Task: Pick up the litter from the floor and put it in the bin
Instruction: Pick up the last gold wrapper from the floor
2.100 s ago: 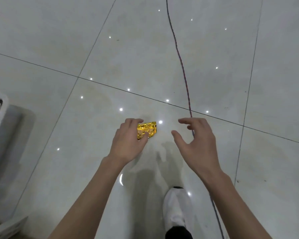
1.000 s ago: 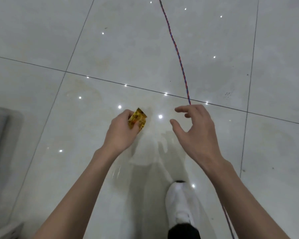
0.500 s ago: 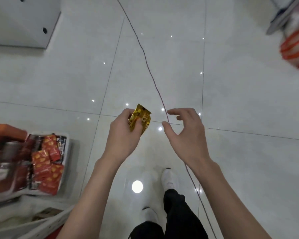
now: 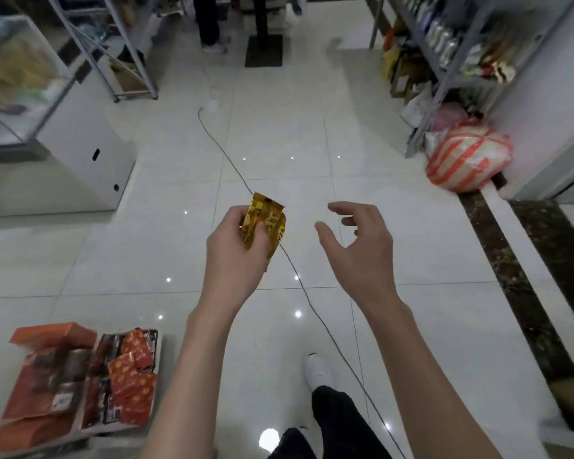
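Carrying seemed the step in hand; left hand (image 4: 232, 256) was raised at centre, fingers and thumb curled round the gold wrapper (image 4: 272, 217), clear of the floor (image 4: 130, 260); right hand (image 4: 362, 250) hovered beside it, fingers loosely spread, empty; next came finding the bin, perhaps the blurred striped bag (image 4: 468, 157) far right.

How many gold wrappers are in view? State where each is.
1. The gold foil wrapper is gripped in the left hand, above the floor. The right hand holds nothing. Blurred shelves could hide others.
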Action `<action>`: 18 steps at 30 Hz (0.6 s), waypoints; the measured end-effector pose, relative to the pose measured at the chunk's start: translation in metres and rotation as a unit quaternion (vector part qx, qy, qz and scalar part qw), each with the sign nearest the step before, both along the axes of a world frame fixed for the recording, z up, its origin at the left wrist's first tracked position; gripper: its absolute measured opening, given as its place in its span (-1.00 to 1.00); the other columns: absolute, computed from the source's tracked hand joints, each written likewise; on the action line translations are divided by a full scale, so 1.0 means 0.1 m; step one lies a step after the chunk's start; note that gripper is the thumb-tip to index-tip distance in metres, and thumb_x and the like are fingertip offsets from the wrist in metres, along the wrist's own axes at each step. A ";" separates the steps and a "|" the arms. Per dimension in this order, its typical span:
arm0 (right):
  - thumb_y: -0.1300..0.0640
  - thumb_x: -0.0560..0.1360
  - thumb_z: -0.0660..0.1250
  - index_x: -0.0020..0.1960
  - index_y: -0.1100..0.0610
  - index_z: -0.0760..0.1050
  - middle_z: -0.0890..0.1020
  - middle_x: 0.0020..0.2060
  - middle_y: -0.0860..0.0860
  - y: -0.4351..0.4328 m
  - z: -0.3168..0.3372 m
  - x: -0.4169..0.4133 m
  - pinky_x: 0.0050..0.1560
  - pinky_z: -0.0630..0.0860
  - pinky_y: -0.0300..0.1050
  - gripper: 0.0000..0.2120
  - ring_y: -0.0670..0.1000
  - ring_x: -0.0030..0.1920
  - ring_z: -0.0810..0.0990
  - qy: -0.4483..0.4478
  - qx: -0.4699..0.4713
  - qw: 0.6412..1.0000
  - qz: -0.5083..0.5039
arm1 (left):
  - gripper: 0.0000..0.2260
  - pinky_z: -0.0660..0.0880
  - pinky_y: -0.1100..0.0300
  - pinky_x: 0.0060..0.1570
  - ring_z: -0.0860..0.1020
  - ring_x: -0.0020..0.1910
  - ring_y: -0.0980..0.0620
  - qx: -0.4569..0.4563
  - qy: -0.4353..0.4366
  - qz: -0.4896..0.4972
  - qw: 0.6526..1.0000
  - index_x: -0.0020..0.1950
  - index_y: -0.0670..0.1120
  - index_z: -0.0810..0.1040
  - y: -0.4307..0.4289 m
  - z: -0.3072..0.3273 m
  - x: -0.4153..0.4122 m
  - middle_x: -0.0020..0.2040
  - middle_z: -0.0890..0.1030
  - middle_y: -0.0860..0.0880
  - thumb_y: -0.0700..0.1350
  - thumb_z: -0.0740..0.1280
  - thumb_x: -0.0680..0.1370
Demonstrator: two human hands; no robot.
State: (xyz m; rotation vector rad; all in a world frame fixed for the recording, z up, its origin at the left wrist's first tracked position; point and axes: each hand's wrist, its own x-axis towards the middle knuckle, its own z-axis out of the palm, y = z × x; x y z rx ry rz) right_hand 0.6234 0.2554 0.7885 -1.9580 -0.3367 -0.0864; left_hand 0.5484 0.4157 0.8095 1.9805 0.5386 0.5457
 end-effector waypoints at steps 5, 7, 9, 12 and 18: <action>0.01 0.49 0.45 0.18 -0.11 0.54 0.52 0.12 -0.22 -0.52 0.29 -0.48 0.05 0.36 -0.42 -0.73 -0.15 0.12 0.53 -0.010 0.006 0.998 -0.058 | -0.87 0.43 0.47 -0.31 0.54 -0.18 0.28 0.020 -0.010 -0.041 0.999 -0.03 0.15 0.50 -0.35 0.38 -0.34 -0.17 0.57 0.31 -0.11 0.28 0.58; 0.01 0.49 0.45 0.17 -0.12 0.54 0.52 0.11 -0.23 -0.79 0.36 -0.64 0.05 0.36 -0.43 -0.73 -0.16 0.12 0.53 -0.011 0.009 0.996 -0.087 | -0.85 0.41 0.49 -0.32 0.54 -0.18 0.29 0.024 -0.008 -0.059 0.998 -0.04 0.16 0.50 -0.55 0.46 -0.43 -0.17 0.57 0.31 -0.12 0.28 0.58; 0.01 0.49 0.45 0.17 -0.12 0.53 0.52 0.11 -0.23 -1.11 0.42 -0.78 0.05 0.37 -0.40 -0.74 -0.16 0.12 0.53 -0.016 0.007 0.992 -0.123 | -0.84 0.42 0.47 -0.32 0.54 -0.17 0.28 0.022 -0.004 -0.085 0.996 -0.06 0.18 0.49 -0.78 0.52 -0.48 -0.17 0.57 0.32 -0.11 0.28 0.58; 0.00 0.50 0.44 0.18 -0.13 0.52 0.51 0.11 -0.25 -1.62 0.50 -1.01 0.03 0.37 -0.41 -0.73 -0.17 0.13 0.52 -0.025 -0.003 0.984 -0.179 | -0.84 0.47 0.36 -0.31 0.55 -0.16 0.25 0.026 0.001 -0.139 0.990 -0.06 0.21 0.49 -1.19 0.58 -0.52 -0.15 0.57 0.30 -0.09 0.28 0.58; -0.02 0.50 0.44 0.19 -0.13 0.52 0.51 0.09 -0.21 -2.80 0.64 -1.65 0.04 0.35 -0.48 -0.72 -0.18 0.11 0.50 -0.047 -0.019 0.954 -0.296 | -0.85 0.46 0.26 -0.30 0.55 -0.16 0.25 0.042 -0.007 -0.258 0.965 -0.06 0.23 0.48 -2.35 0.70 -0.68 -0.14 0.57 0.33 -0.07 0.27 0.58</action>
